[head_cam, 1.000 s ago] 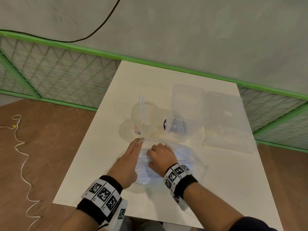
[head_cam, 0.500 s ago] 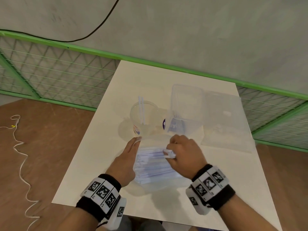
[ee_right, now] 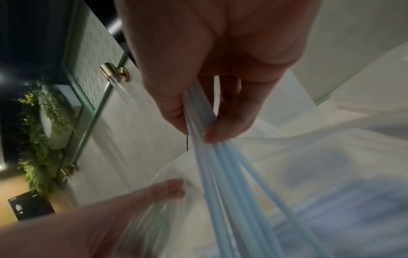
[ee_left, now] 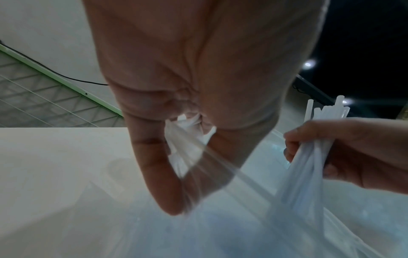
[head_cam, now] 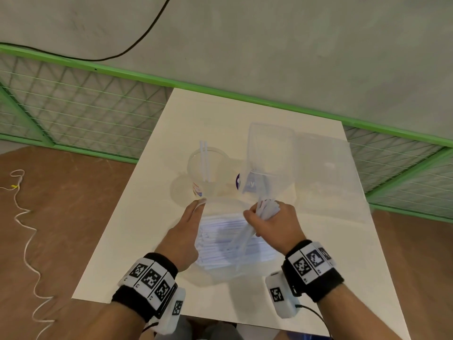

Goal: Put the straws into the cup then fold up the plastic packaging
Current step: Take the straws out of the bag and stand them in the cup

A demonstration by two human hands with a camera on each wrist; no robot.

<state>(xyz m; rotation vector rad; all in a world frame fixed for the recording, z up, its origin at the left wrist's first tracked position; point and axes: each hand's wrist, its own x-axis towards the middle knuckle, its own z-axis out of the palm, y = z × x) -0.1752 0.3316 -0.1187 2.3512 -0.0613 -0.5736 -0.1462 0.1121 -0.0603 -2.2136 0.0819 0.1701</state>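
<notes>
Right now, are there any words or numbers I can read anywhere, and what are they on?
None can be read whole.
Clear plastic cup: red and blue print low on its side, too blurred.
Tall clear plastic container: purple label with white letters, partly hidden and too blurred.
Black-and-white square code tags on the wristbands: patterns, not words.

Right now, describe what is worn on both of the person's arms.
Each wrist carries a black band with white square-code tags: left wristband, right wristband. A white camera module hangs under each, with a thin black cable. A dark sleeve edge shows at the right.
</notes>
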